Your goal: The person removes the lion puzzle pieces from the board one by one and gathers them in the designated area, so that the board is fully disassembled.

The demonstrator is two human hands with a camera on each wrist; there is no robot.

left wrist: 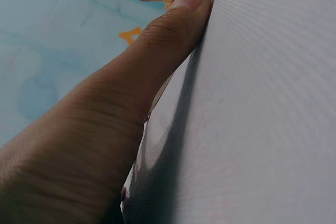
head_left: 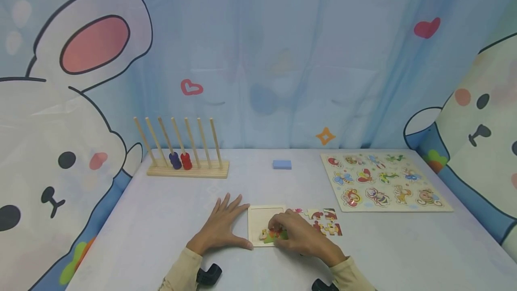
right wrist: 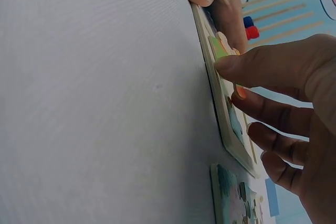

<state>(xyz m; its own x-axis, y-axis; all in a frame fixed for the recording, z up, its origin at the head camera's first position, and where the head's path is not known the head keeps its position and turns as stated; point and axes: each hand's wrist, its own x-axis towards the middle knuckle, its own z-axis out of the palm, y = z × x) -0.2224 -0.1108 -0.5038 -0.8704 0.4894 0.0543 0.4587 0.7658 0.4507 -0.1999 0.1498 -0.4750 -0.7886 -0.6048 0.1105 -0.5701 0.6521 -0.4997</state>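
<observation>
My left hand lies on the table with fingers spread and its thumb at the left edge of a shallow wooden puzzle tray. In the left wrist view the thumb presses against the tray's side. Over the tray's lower part, my right hand pinches a colourful jigsaw piece between thumb and index finger, its other fingers loosely bent. Green and orange show on that piece; the hand hides part of it. A bluish jigsaw piece lies in the tray under the fingers.
Right of the tray lie several picture jigsaw pieces. Farther right is a large board of animal and insect shapes. A wooden peg rack with blue and red beads stands at back left; a blue block sits at back centre.
</observation>
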